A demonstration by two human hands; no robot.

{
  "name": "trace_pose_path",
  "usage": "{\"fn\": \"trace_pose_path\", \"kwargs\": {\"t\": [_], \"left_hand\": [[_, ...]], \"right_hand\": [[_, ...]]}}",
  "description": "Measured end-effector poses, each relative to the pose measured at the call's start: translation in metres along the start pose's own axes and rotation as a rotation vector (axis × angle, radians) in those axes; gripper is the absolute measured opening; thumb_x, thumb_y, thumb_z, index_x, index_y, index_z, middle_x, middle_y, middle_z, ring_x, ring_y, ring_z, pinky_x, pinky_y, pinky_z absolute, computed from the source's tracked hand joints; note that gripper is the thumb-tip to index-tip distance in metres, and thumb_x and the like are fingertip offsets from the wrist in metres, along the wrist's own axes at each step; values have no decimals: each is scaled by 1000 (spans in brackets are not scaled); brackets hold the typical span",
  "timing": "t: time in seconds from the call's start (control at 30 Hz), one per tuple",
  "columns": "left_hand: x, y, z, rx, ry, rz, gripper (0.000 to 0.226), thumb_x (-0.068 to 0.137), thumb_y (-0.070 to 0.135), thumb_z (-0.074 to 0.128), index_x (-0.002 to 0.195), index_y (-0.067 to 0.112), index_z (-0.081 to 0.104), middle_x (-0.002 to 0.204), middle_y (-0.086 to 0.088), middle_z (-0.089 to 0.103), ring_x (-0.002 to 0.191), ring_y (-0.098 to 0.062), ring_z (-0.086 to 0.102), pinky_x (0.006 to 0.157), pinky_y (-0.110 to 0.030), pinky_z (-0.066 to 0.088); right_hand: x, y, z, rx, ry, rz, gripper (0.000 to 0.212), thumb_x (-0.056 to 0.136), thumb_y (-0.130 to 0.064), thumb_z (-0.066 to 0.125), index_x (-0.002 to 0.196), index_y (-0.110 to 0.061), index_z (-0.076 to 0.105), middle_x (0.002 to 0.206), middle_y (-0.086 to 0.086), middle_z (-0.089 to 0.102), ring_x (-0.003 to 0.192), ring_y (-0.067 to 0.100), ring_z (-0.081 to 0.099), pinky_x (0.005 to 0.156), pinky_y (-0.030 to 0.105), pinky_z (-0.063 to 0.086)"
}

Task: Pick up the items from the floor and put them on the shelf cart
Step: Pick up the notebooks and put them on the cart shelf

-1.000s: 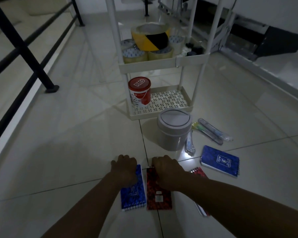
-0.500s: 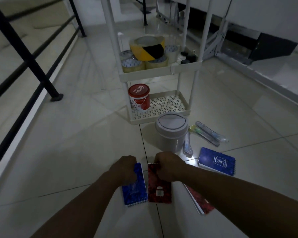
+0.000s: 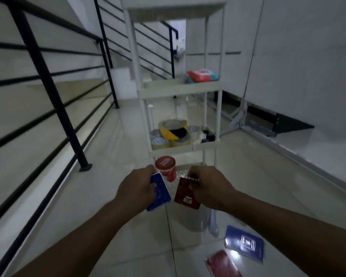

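Note:
My left hand (image 3: 137, 188) grips a blue spiral notebook (image 3: 160, 193), held up off the floor. My right hand (image 3: 210, 185) grips a red spiral notebook (image 3: 185, 193) beside it. Both are in front of the white shelf cart (image 3: 180, 89), near its lowest tier. On the floor at lower right lie another blue notebook (image 3: 245, 243) and another red notebook (image 3: 222, 263). A grey lidded canister (image 3: 196, 220) stands on the floor, partly hidden behind my right hand, with a pale pen pack (image 3: 214, 222) next to it.
The cart's middle tier holds a yellow-black tape roll (image 3: 173, 129) and several clear tape rolls; a red-lidded tub (image 3: 166, 168) sits on the lowest tier, a red-teal pack (image 3: 202, 75) higher up. A black stair railing (image 3: 48, 84) runs along the left. A wall stands at right.
Both hands have lifted the blue and the red notebook off the floor toward the cart. The view has tilted up, showing the cart's upper tiers.

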State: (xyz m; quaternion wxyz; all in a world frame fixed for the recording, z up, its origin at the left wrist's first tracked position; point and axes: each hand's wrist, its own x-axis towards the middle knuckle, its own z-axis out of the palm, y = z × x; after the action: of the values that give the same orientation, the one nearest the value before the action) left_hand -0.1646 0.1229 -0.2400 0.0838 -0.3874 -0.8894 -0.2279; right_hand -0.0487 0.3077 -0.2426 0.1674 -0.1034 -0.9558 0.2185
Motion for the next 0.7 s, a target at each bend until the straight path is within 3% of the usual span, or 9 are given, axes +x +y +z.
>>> {"fn": "trace_pose_path", "kwargs": {"t": [0.13,0.23,0.33,0.4,0.47,0.57,0.7], "left_hand": [[28,35,-59,-21,185,90,8,85,10,58,92,15,57,86,-6,67,76,-25,62,63,-40,53],[50,55,-96,-43,309,157,9,84,9,60,90,15,57,85,-5,65,76,-24,60,60,-36,50],[72,65,-128,-22,399,219,8,83,9,60,89,13,56,85,-8,64,77,-26,58,61,-40,50],[87,67,-147,-17,463,243,9,84,9,60,90,14,56,87,-9,63,78,-25,58,61,-38,49],[105,65,-164,-16,504,258,10,85,8,61,93,13,57,90,-10,63,79,-25,58,62,-36,49],[134,57,-186,-26,506,278,12,85,9,62,95,11,57,94,-10,64,83,-25,60,65,-39,52],[166,46,-201,-33,515,293,18,82,10,67,95,12,55,94,-10,63,83,-24,58,65,-40,52]], "right_hand": [[27,-25,-70,26,183,-54,9,82,-22,62,90,-21,64,85,-3,67,75,16,63,63,33,54],[50,-39,-115,26,288,-123,14,79,-23,65,92,-22,65,83,-8,65,74,9,62,60,27,53],[74,-50,-151,3,369,-159,19,80,-17,66,96,-25,63,86,-9,61,79,9,61,58,18,45],[92,-59,-170,-10,417,-185,23,79,-15,67,100,-24,63,90,-6,61,82,12,60,63,23,50],[113,-70,-185,-15,444,-198,25,78,-14,68,101,-23,63,93,-2,64,84,14,62,67,31,57],[155,-88,-204,-99,441,-215,22,79,-13,67,98,-22,61,89,0,64,78,17,63,59,27,53],[208,-107,-221,-190,393,-185,24,76,-12,69,98,-18,62,98,6,66,83,20,62,65,33,54]]}}
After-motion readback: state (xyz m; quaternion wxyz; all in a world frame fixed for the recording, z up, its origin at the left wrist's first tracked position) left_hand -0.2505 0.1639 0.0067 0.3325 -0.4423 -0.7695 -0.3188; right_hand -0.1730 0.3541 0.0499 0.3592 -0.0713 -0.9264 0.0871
